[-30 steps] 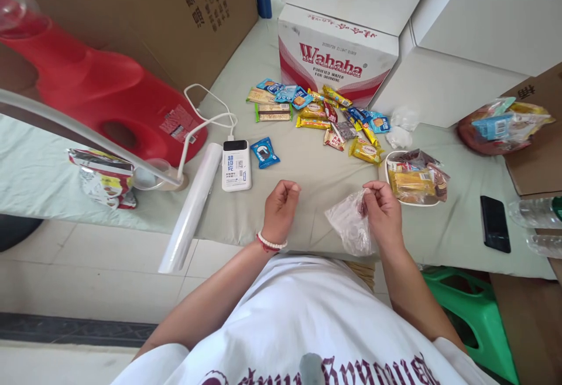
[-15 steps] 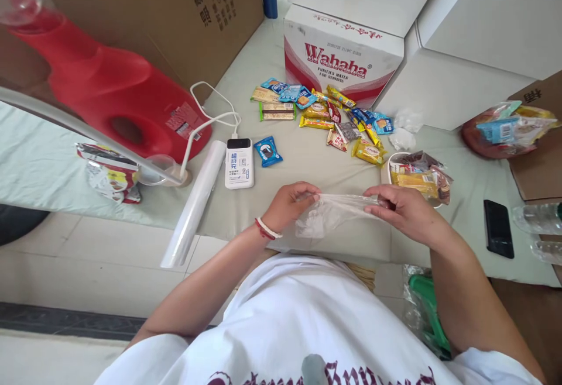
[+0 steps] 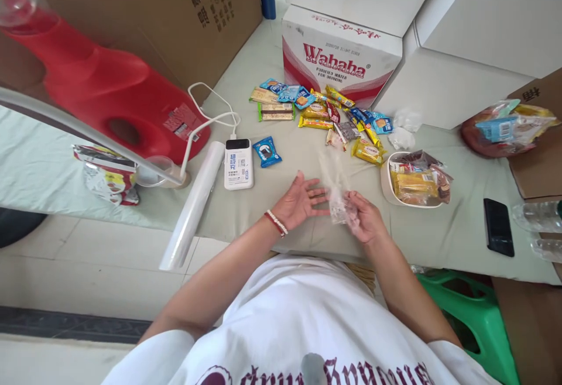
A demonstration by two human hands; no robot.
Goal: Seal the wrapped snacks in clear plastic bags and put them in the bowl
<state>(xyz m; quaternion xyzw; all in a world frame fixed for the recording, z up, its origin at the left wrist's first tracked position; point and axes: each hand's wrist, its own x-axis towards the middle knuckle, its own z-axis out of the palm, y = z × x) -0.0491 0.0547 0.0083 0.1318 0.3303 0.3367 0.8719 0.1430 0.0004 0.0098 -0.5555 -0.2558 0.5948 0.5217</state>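
A crumpled clear plastic bag [image 3: 337, 200] is gathered in my right hand [image 3: 365, 216], its loose end rising toward the snacks. Beside it, my left hand [image 3: 302, 202] is open, palm turned up with fingers spread, close to the bag's left side; whether the fingertips touch it I cannot tell. Beyond the hands lies a pile of wrapped snacks [image 3: 316, 110] in blue, yellow and red packets. To the right stands a white container [image 3: 387, 189] filled with more packets. One blue packet [image 3: 267, 151] lies apart, next to a white power bank [image 3: 239, 165] with a cable.
A roll of clear film [image 3: 193, 203] reaches over the table's front edge on the left, near a big red jug-shaped object [image 3: 114, 92]. A Wahaba-style printed water carton [image 3: 342, 51] stands at the back. To the right are a phone [image 3: 499, 227], plastic bottles [image 3: 538, 218] and a green stool [image 3: 478, 315] below.
The bag was stretched flat between both hands. Now my left hand has let go and spread its fingers, while my right hand has moved left, holding the bag bunched up.
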